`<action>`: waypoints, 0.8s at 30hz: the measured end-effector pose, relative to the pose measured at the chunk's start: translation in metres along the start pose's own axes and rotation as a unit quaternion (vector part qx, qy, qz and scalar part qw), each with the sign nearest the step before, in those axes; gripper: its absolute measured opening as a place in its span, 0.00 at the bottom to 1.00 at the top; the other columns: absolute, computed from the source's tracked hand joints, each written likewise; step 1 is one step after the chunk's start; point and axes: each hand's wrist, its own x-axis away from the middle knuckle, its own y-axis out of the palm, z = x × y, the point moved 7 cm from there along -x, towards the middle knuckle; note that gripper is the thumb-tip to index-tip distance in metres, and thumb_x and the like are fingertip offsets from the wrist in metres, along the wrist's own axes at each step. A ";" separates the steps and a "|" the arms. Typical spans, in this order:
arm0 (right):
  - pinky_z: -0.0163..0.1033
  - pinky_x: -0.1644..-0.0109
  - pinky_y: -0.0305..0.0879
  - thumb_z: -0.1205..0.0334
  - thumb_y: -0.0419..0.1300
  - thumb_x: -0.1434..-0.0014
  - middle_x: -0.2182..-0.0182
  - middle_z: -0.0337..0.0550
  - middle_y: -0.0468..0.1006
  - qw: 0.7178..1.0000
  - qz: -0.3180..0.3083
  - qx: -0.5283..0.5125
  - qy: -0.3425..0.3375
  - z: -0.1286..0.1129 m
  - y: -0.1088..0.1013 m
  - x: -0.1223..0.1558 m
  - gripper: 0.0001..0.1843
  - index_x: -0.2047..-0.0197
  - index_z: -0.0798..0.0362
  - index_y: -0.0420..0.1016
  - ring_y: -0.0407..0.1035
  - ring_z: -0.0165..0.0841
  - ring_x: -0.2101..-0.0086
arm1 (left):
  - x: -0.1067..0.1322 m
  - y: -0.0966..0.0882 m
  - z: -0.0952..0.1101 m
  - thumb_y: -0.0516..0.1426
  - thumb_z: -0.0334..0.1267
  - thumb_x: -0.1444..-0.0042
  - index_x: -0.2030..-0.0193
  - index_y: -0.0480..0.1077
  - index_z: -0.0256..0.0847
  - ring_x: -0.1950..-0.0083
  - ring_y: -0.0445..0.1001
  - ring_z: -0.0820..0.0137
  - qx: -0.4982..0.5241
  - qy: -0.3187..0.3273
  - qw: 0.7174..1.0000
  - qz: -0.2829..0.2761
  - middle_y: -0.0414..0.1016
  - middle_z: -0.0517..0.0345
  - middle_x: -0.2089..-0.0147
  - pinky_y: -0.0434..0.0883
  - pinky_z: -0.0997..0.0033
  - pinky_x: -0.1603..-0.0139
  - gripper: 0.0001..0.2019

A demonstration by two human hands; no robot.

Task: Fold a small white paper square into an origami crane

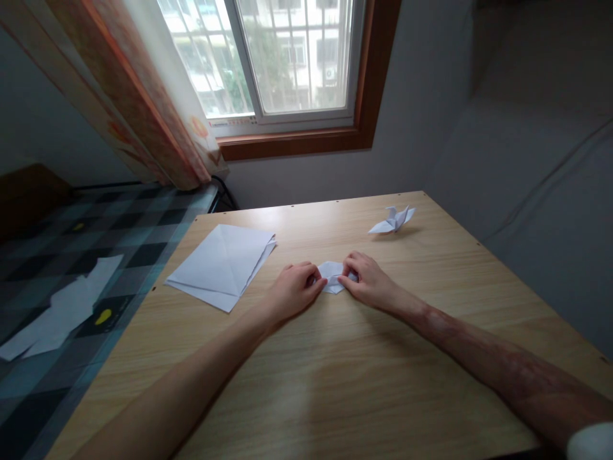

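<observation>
Between my two hands a small piece of folded white paper lies on the wooden table, creased into several facets. My left hand pinches its left side between thumb and curled fingers. On the opposite side, my right hand grips the right edge, thumb towards the middle of the paper. Both outer ends of the paper are partly hidden under my fingers. Beyond my right hand stands a finished-looking white paper crane with its wings spread.
A stack of white paper squares lies on the table to the left. More white paper pieces rest on the checked bed cover. A curtain hangs beside the window behind the table.
</observation>
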 end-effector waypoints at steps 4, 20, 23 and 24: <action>0.45 0.50 0.64 0.68 0.71 0.37 0.62 0.42 0.75 1.000 0.005 0.002 0.007 0.002 0.000 0.001 0.10 0.66 0.50 0.74 0.71 0.40 0.58 | 0.000 0.000 -0.001 0.61 0.43 0.30 0.66 0.73 0.41 0.64 0.73 0.66 -0.008 -0.005 1.000 0.003 0.79 0.56 0.64 0.65 0.66 0.60 0.13; 0.47 0.48 0.64 0.66 0.73 0.39 0.61 0.43 0.76 0.999 0.010 0.017 0.037 0.009 -0.003 0.001 0.11 0.68 0.50 0.76 0.72 0.41 0.56 | 0.000 0.001 0.001 0.60 0.41 0.28 0.65 0.73 0.41 0.66 0.71 0.66 -0.040 0.005 0.999 -0.001 0.79 0.55 0.64 0.64 0.65 0.60 0.12; 0.47 0.48 0.64 0.66 0.73 0.39 0.61 0.43 0.76 0.999 0.013 0.021 0.034 0.007 -0.004 0.001 0.12 0.69 0.50 0.75 0.71 0.41 0.57 | 0.001 0.002 0.003 0.60 0.41 0.28 0.66 0.72 0.42 0.65 0.72 0.65 -0.053 0.003 0.999 0.005 0.78 0.55 0.64 0.64 0.65 0.60 0.12; 0.47 0.48 0.64 0.66 0.73 0.39 0.61 0.43 0.75 0.999 0.014 0.021 0.033 0.006 -0.004 0.001 0.12 0.69 0.50 0.74 0.71 0.41 0.57 | 0.001 0.002 0.003 0.60 0.40 0.28 0.66 0.72 0.42 0.65 0.72 0.65 -0.056 0.003 0.998 0.006 0.78 0.55 0.64 0.64 0.64 0.60 0.12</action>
